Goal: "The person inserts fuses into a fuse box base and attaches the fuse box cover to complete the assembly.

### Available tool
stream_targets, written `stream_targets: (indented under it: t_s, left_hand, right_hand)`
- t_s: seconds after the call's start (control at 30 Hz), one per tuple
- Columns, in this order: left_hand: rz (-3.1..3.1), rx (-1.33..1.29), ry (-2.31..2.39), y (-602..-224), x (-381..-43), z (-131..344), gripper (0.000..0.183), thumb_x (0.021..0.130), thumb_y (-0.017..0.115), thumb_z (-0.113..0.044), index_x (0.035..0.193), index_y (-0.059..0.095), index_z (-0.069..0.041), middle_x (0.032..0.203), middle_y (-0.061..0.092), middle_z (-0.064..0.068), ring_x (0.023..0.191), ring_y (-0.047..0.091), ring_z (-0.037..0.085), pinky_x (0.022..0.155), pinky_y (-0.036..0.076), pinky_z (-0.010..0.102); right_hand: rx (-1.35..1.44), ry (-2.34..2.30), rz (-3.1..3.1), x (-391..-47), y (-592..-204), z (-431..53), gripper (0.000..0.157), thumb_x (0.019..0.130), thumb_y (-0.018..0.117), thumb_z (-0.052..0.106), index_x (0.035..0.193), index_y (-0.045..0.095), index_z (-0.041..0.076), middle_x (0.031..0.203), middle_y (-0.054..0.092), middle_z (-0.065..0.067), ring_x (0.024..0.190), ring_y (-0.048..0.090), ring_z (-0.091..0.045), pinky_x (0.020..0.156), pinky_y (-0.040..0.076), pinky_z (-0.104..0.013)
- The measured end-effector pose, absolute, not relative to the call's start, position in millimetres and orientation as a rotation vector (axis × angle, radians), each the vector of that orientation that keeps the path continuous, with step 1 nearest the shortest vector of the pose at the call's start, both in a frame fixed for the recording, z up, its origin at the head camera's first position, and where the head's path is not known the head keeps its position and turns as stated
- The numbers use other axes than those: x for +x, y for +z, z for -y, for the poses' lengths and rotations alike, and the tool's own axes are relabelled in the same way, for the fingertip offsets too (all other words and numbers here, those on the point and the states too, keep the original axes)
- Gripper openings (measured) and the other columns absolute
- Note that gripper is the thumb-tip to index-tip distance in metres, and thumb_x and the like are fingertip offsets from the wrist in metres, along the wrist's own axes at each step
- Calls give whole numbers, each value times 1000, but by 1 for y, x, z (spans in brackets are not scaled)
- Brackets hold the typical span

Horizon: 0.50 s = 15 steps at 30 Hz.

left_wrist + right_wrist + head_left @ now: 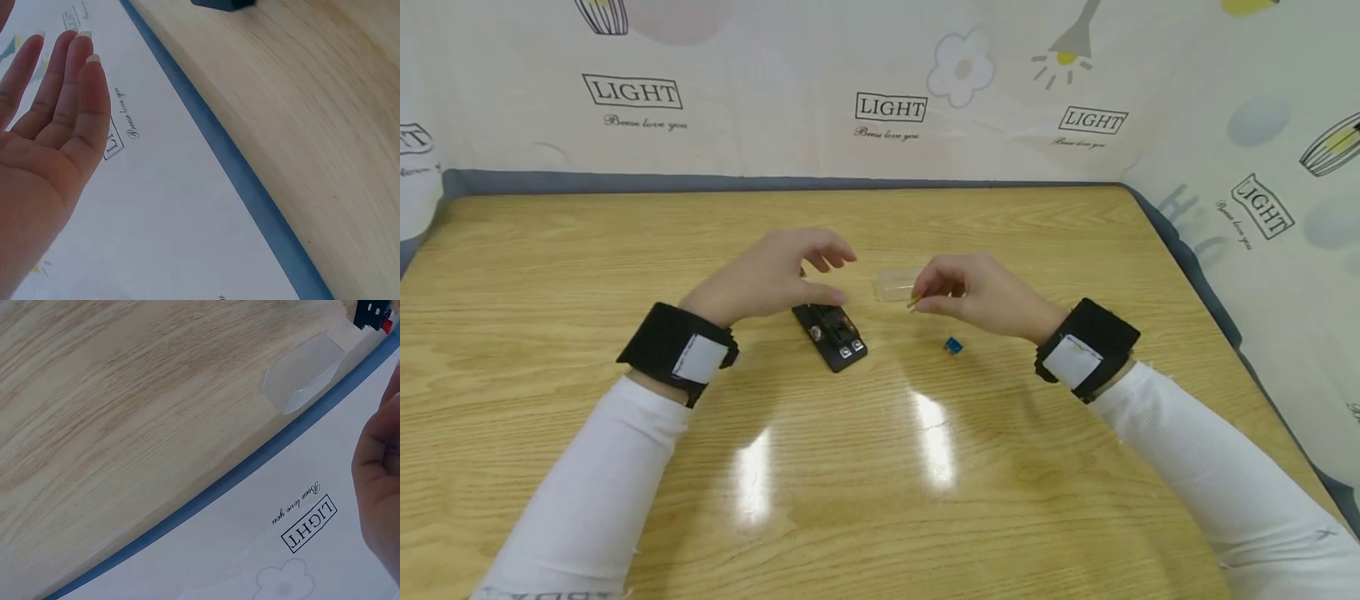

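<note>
My right hand (973, 290) pinches a small, thin yellowish piece with a pale tip (913, 303) between thumb and fingers; its exact kind I cannot tell. Left of it, my left hand (767, 273) hovers with loosely bent fingers, holding nothing. Below the left thumb lies a black oblong device (835, 346) with small square metal-looking parts, its far end hidden by the hand. In the left wrist view the left hand (56, 131) shows its bare palm and spread fingers. The right hand (384, 469) is only partly inside the right wrist view.
A clear plastic cover (895, 286) lies just beyond the right fingertips. Nearer me, a small blue part (952, 345) sits on the wooden table (850, 500). Printed cloth (775, 133) rises behind the table's back and right edges.
</note>
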<state>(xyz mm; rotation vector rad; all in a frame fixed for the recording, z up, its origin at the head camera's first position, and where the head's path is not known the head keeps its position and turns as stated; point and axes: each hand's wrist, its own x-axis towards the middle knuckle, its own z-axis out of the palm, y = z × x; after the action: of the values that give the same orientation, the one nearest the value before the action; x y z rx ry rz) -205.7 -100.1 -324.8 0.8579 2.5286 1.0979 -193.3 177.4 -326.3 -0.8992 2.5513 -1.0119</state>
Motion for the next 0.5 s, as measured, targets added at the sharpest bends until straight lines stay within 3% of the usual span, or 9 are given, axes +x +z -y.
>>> stream_targets:
  t_s: [0.23,0.5]
  left_hand:
    - [-2529,800,1075,-333,-212,115,61,83,75,-22,137,51,-9,133,57,18,117,54,31,98,46,53]
    - [-2531,763,1032,-340,-218,125,59,84,73,-17,137,50,-3,139,53,21,120,51,35,100,43,55]
  right_hand:
    - [-881,-953,-2589,-193,-325,-181,10,90,67,10,98,68,5,91,74,-15,73,61,-20,63,48,-32]
    - [-859,-941,-2599,-192,-325,-185,10,90,66,9,98,68,4,91,74,-15,74,62,-23,62,48,-32]
